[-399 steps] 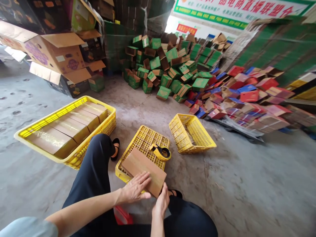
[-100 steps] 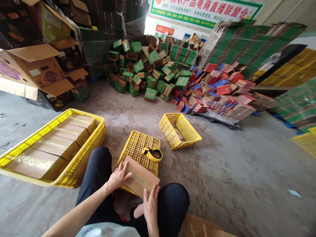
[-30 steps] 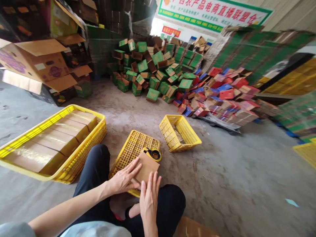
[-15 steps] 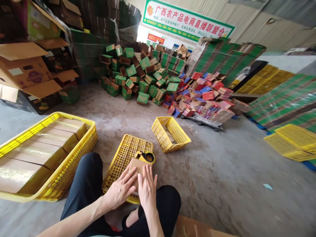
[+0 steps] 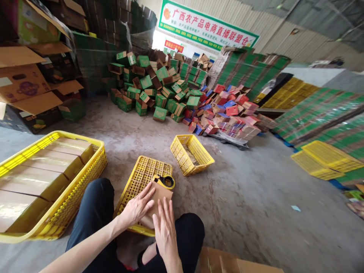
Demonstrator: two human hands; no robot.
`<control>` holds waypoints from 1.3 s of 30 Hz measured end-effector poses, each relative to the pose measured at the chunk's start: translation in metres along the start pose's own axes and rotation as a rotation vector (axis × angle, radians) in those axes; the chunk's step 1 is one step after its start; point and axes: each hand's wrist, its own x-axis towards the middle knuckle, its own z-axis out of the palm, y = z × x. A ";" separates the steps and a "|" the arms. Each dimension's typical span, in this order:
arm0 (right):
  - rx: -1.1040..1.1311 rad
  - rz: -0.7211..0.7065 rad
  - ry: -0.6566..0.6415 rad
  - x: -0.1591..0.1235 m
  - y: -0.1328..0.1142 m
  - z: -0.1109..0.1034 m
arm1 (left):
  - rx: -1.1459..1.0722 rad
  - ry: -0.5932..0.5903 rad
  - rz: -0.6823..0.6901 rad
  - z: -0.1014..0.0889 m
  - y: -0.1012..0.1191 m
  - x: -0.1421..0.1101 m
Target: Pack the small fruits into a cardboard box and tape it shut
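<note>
Looks brightest at the white wall [image 5: 158,41] under the big sign [image 5: 209,24], and quite dark by the tall stacks [image 5: 105,22] at top left. Shines white on the taped boxes [image 5: 25,180] at left. Makes only soft shadows on the gray floor [image 5: 241,197]. Goes smeary and stretched near the edges. Looks clear around the left hand [image 5: 138,206] and right hand [image 5: 166,229].

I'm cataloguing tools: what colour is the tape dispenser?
The tape dispenser is yellow and black, as the head view shows best.
</note>
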 end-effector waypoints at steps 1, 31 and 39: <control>0.001 0.013 0.006 0.000 0.004 0.000 | -0.019 0.000 -0.003 0.002 0.001 -0.002; -0.196 0.120 0.101 -0.005 0.023 0.017 | -0.037 0.012 0.080 0.015 0.008 -0.047; -0.077 0.052 0.147 -0.034 -0.024 0.037 | -0.046 0.032 0.031 0.015 0.001 -0.041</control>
